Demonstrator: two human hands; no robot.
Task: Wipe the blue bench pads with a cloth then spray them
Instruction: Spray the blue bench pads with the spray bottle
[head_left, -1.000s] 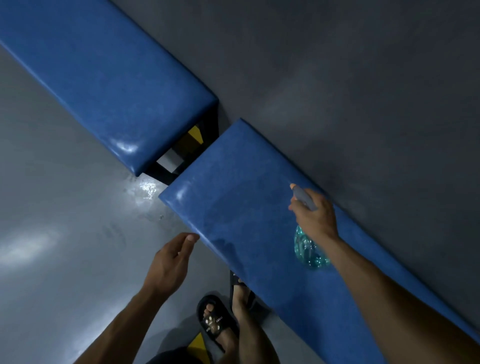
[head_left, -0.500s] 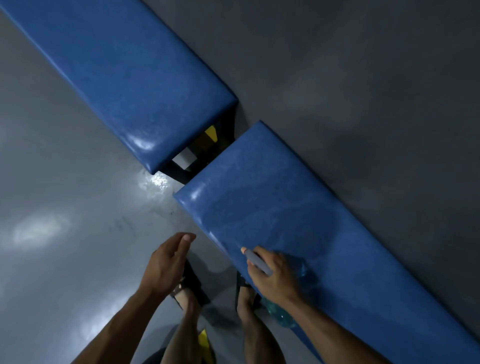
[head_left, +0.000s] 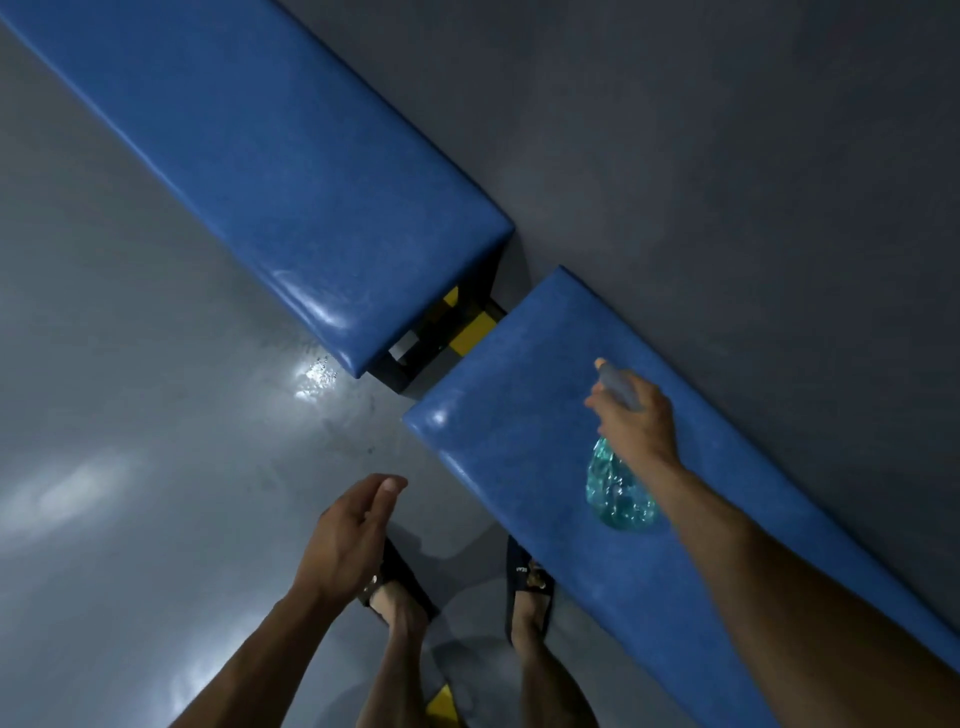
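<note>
Head view. I see the right hand (head_left: 636, 418) curled round the neck of a spray bottle (head_left: 618, 493), which it holds above the nearer blue bench pad (head_left: 519, 415); the grey nozzle (head_left: 613, 379) points toward the pad's end, and the clear body with teal liquid hangs below the hand. No label on the bottle is readable. The left hand (head_left: 348, 540) hovers off the pad's left edge over the grey floor (head_left: 130, 415), fingers relaxed and loosely together, holding nothing. Beyond the pad's end lies the farther blue bench pad (head_left: 260, 156), apart, with black and yellow frame (head_left: 447, 327) in the gap. Below the left hand stand two feet in black sandals (head_left: 524, 577); the white strap lettering is too small to read.
</note>
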